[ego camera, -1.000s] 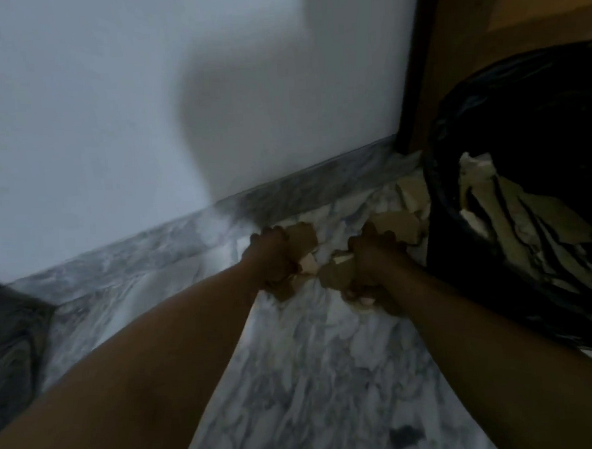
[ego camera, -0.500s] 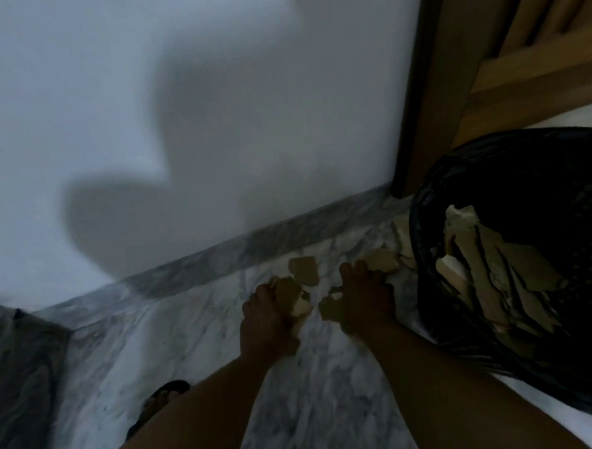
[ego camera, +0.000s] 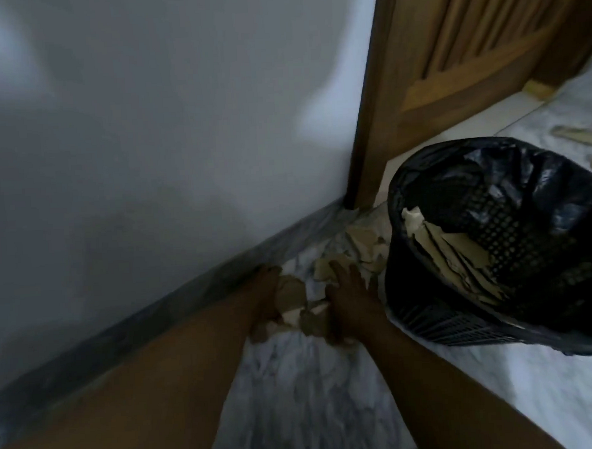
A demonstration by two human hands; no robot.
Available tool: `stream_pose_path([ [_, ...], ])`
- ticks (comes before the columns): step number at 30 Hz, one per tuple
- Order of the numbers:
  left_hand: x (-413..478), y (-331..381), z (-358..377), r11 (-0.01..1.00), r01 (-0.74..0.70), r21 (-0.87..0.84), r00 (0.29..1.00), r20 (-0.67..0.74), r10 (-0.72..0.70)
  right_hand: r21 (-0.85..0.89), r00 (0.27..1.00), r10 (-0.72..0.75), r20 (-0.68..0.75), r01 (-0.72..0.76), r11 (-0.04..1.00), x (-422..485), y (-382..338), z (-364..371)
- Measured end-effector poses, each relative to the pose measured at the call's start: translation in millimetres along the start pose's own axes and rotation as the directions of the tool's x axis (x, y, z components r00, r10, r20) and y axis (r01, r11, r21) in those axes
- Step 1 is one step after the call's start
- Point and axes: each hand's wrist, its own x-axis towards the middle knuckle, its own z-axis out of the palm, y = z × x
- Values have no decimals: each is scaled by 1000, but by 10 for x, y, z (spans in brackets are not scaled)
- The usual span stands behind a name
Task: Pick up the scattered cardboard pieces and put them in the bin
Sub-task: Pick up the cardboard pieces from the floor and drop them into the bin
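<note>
Torn tan cardboard pieces (ego camera: 293,295) lie in a small heap on the marble floor near the wall. My left hand (ego camera: 265,289) presses against the heap's left side, curled around some pieces. My right hand (ego camera: 351,297) lies flat on the pieces at the heap's right, fingers spread toward more scraps (ego camera: 364,246) by the door frame. A black mesh bin (ego camera: 440,319) with a black liner stands tilted just right of my right hand, with several cardboard strips (ego camera: 457,257) inside it.
A white wall with a grey marble skirting (ego camera: 188,291) runs along the left. A wooden door frame (ego camera: 368,124) and slatted door (ego camera: 477,43) stand behind the bin. More cardboard scraps (ego camera: 578,135) lie on the floor at far right.
The view has swung right and pulled back, showing the door and whole bin. My right hand has gone from a closed grip to flat with fingers spread over the pieces.
</note>
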Motion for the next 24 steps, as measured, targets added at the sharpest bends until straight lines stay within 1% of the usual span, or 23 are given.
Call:
stream_pose_path([
  [1, 22, -32, 19, 1000, -13, -24, 1000, 10, 13, -18, 999, 11, 47, -10, 1000, 120, 14, -59],
  [5, 60, -72, 89, 984, -8, 176, 1000, -3, 9, -175, 980, 8, 199, 27, 984, 500, -27, -230],
  [6, 88, -77, 103, 982, 8, 191, 1000, 7, -9, -165, 976, 19, 218, 18, 986, 551, -45, -227],
  [7, 106, -101, 80, 977, 9, 215, 1000, 20, -14, -137, 978, 18, 207, 10, 991, 597, -64, -227],
  [9, 168, -139, 68, 979, 6, 203, 998, 53, -17, -84, 982, 32, 187, -16, 996, 597, -113, -268],
  [12, 194, -135, 75, 975, -17, 221, 998, 66, 2, -52, 967, 95, 235, -85, 995, 460, -179, -314],
  [14, 237, -154, 147, 980, -31, 198, 998, 59, 20, -63, 957, 96, 273, -82, 995, 380, -198, -227],
  [17, 238, -62, 99, 985, -103, 137, 994, 48, 97, -95, 962, 99, 256, -77, 992, 274, -163, -224],
  [19, 240, -10, 126, 986, -100, 134, 995, 21, 98, -93, 970, 143, 194, -127, 987, 184, -118, -135],
  [20, 245, -32, 108, 986, -91, 137, 996, 10, 91, -119, 971, 142, 191, -121, 986, 237, -114, -109],
  [21, 201, 20, 122, 984, -89, 152, 996, 4, 89, -114, 980, 106, 166, -88, 990, 185, -78, -110],
  [24, 55, 72, 148, 981, -88, 172, 996, -12, 91, 6, 990, 43, 138, -45, 999, 87, 6, -63],
])
